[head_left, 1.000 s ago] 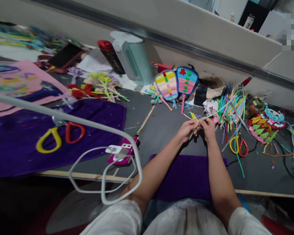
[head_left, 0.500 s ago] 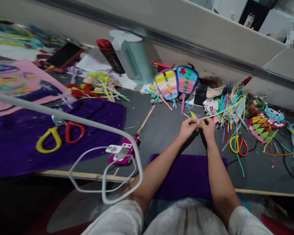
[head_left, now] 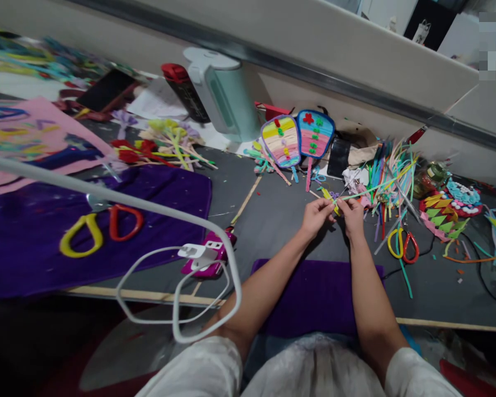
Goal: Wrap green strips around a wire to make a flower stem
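Observation:
My left hand (head_left: pixel 316 215) and my right hand (head_left: pixel 351 213) meet over the grey table, fingertips pinched close together. Between them runs a pale green pipe cleaner (head_left: pixel 357 194), its long end stretching up and right over a bundle of pipe cleaners (head_left: pixel 394 176). Both hands are closed on it, though my fingers hide the part they grip. Small yellow and purple pipe-cleaner pieces (head_left: pixel 327 193) lie just beyond my fingertips. Two fan-shaped pipe-cleaner pieces, one striped yellow and pink (head_left: pixel 281 142) and one blue and pink (head_left: pixel 315 135), lean behind my hands.
Scissors with yellow and red handles (head_left: pixel 402 245) lie right of my hands; another pair (head_left: pixel 82 236) rests on a purple cloth (head_left: pixel 169 204). A white cable (head_left: pixel 231 275) loops by my left forearm, near a magenta power strip (head_left: pixel 215 267). A mint-green jug (head_left: pixel 231 99) stands at the wall.
My hands stay almost in place, with the fingertips slightly shifted around the pipe cleaner. The rest of the scene looks the same apart from a tiny camera shift.

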Demonstrator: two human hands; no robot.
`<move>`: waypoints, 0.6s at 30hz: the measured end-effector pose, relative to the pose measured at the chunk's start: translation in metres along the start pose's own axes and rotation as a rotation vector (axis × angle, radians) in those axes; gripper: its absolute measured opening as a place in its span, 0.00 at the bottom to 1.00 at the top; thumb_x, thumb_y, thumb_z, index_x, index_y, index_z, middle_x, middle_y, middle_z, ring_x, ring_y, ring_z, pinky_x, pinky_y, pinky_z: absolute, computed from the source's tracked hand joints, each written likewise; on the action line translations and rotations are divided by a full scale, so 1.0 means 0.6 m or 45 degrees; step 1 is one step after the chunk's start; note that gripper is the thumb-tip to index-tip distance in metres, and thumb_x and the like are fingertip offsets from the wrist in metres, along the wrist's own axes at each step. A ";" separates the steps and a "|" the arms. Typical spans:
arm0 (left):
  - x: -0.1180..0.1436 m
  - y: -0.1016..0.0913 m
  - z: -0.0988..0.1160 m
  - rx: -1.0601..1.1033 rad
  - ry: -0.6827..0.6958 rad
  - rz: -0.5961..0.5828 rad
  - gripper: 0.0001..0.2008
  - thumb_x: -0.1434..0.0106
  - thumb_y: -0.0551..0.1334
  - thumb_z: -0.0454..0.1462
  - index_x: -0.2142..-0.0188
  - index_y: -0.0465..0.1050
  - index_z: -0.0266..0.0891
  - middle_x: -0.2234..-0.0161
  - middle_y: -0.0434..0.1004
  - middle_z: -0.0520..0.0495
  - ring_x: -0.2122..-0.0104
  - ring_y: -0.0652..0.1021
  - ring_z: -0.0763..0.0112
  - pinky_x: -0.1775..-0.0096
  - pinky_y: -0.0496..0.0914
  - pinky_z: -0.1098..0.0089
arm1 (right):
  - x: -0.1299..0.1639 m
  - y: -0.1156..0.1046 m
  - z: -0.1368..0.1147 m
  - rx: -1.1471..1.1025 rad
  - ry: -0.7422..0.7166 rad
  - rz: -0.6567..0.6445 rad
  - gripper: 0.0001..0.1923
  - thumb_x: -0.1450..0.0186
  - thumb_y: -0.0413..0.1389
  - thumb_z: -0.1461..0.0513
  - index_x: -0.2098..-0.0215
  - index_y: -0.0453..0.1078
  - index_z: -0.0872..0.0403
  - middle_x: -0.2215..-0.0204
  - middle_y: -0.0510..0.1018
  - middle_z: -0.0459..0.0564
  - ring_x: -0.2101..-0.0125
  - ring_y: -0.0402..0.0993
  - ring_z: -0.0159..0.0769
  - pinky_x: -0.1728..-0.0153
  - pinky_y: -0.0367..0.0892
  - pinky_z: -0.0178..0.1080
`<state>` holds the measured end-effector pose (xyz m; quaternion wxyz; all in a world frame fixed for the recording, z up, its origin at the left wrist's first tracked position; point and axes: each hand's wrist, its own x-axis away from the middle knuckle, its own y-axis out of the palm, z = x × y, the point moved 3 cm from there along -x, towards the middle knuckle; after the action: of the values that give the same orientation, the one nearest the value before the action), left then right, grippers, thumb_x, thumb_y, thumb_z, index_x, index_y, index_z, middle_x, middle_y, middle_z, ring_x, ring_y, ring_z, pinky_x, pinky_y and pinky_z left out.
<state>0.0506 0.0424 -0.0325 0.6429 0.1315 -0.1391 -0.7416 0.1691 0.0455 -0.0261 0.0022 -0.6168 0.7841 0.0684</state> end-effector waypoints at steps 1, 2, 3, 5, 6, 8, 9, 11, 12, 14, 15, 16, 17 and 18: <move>0.000 0.001 0.000 0.020 -0.011 -0.020 0.16 0.49 0.68 0.45 0.73 0.70 0.33 0.81 0.68 0.54 0.84 0.69 0.80 0.77 0.72 0.73 | 0.000 0.001 0.000 -0.025 0.019 -0.006 0.11 0.47 0.60 0.55 0.74 0.71 0.56 0.80 0.71 0.42 0.79 0.60 0.26 0.75 0.58 0.32; 0.000 0.002 0.000 0.040 -0.021 -0.039 0.16 0.49 0.68 0.45 0.73 0.70 0.33 0.81 0.67 0.54 0.84 0.69 0.80 0.77 0.73 0.72 | 0.000 0.001 0.001 -0.049 0.035 -0.015 0.11 0.47 0.61 0.56 0.74 0.70 0.56 0.80 0.70 0.41 0.79 0.61 0.26 0.75 0.59 0.32; 0.000 0.002 -0.001 0.060 -0.029 -0.057 0.17 0.49 0.68 0.46 0.73 0.70 0.33 0.81 0.67 0.54 0.84 0.68 0.80 0.76 0.73 0.71 | -0.001 0.002 0.001 -0.070 0.048 -0.027 0.11 0.47 0.61 0.56 0.74 0.70 0.56 0.80 0.70 0.41 0.79 0.61 0.26 0.75 0.59 0.32; 0.000 0.003 -0.001 0.099 -0.047 -0.090 0.17 0.49 0.68 0.46 0.73 0.69 0.33 0.80 0.67 0.54 0.84 0.68 0.81 0.75 0.74 0.70 | 0.000 0.003 0.000 -0.097 0.062 -0.051 0.10 0.47 0.61 0.56 0.75 0.69 0.55 0.79 0.71 0.42 0.79 0.62 0.26 0.75 0.60 0.33; 0.000 0.003 -0.001 0.121 -0.062 -0.110 0.17 0.49 0.69 0.46 0.74 0.69 0.33 0.79 0.67 0.54 0.84 0.68 0.81 0.75 0.74 0.69 | 0.000 0.003 0.000 -0.104 0.064 -0.062 0.10 0.47 0.61 0.56 0.75 0.69 0.55 0.79 0.71 0.42 0.79 0.63 0.26 0.75 0.61 0.32; 0.000 0.004 -0.001 0.169 -0.109 -0.161 0.17 0.49 0.69 0.45 0.74 0.68 0.33 0.79 0.67 0.54 0.84 0.67 0.82 0.75 0.75 0.68 | 0.001 0.002 -0.002 -0.099 0.045 -0.074 0.10 0.47 0.61 0.56 0.75 0.68 0.55 0.79 0.71 0.42 0.79 0.64 0.26 0.74 0.61 0.32; 0.000 0.005 -0.002 0.193 -0.140 -0.186 0.17 0.49 0.68 0.45 0.73 0.68 0.33 0.78 0.67 0.54 0.85 0.67 0.82 0.75 0.75 0.68 | 0.001 0.002 -0.004 -0.083 0.022 -0.073 0.10 0.46 0.61 0.56 0.75 0.68 0.55 0.79 0.71 0.42 0.79 0.64 0.26 0.74 0.61 0.32; 0.001 0.007 -0.004 0.225 -0.195 -0.215 0.17 0.49 0.68 0.45 0.72 0.68 0.33 0.78 0.67 0.54 0.85 0.67 0.82 0.76 0.75 0.68 | 0.002 0.000 -0.007 -0.022 -0.044 -0.062 0.10 0.45 0.60 0.56 0.74 0.69 0.55 0.79 0.70 0.42 0.78 0.64 0.27 0.73 0.61 0.32; 0.001 0.007 -0.004 0.225 -0.206 -0.213 0.17 0.49 0.68 0.45 0.72 0.68 0.33 0.77 0.67 0.54 0.85 0.67 0.82 0.76 0.75 0.68 | 0.002 0.000 -0.008 0.024 -0.081 -0.049 0.10 0.45 0.59 0.56 0.74 0.69 0.55 0.79 0.71 0.42 0.77 0.64 0.27 0.73 0.61 0.33; 0.001 0.007 -0.005 0.191 -0.185 -0.175 0.18 0.49 0.68 0.46 0.70 0.68 0.33 0.76 0.68 0.54 0.84 0.68 0.82 0.77 0.75 0.69 | 0.002 -0.002 -0.010 0.143 -0.151 -0.009 0.10 0.44 0.58 0.56 0.73 0.69 0.56 0.78 0.71 0.43 0.76 0.65 0.28 0.71 0.62 0.34; 0.001 0.006 -0.006 0.157 -0.158 -0.142 0.19 0.50 0.69 0.46 0.69 0.68 0.34 0.76 0.68 0.54 0.84 0.68 0.81 0.77 0.74 0.69 | 0.002 -0.003 -0.011 0.203 -0.179 0.014 0.10 0.44 0.58 0.56 0.73 0.69 0.56 0.77 0.71 0.44 0.75 0.65 0.29 0.71 0.62 0.34; 0.000 0.005 -0.006 0.113 -0.124 -0.101 0.19 0.51 0.69 0.45 0.67 0.67 0.34 0.76 0.67 0.55 0.84 0.68 0.81 0.78 0.74 0.70 | 0.003 -0.004 -0.011 0.256 -0.199 0.033 0.10 0.44 0.57 0.56 0.73 0.69 0.56 0.77 0.72 0.44 0.75 0.65 0.29 0.71 0.62 0.34; 0.000 0.003 -0.006 0.061 -0.088 -0.059 0.20 0.51 0.70 0.45 0.67 0.67 0.35 0.77 0.67 0.56 0.84 0.69 0.81 0.78 0.73 0.71 | 0.003 -0.004 -0.011 0.293 -0.210 0.044 0.10 0.44 0.57 0.56 0.73 0.70 0.56 0.77 0.72 0.45 0.75 0.65 0.30 0.71 0.62 0.34; 0.000 0.002 -0.006 0.005 -0.052 -0.019 0.20 0.52 0.70 0.44 0.67 0.67 0.35 0.77 0.67 0.56 0.84 0.69 0.81 0.79 0.73 0.72 | 0.003 -0.003 -0.012 0.311 -0.212 0.045 0.11 0.44 0.57 0.56 0.73 0.70 0.56 0.77 0.72 0.45 0.75 0.65 0.30 0.71 0.62 0.34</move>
<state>0.0529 0.0424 -0.0352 0.6340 0.1185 -0.1525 -0.7488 0.1712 0.0427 -0.0196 0.1411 -0.5903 0.7944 0.0235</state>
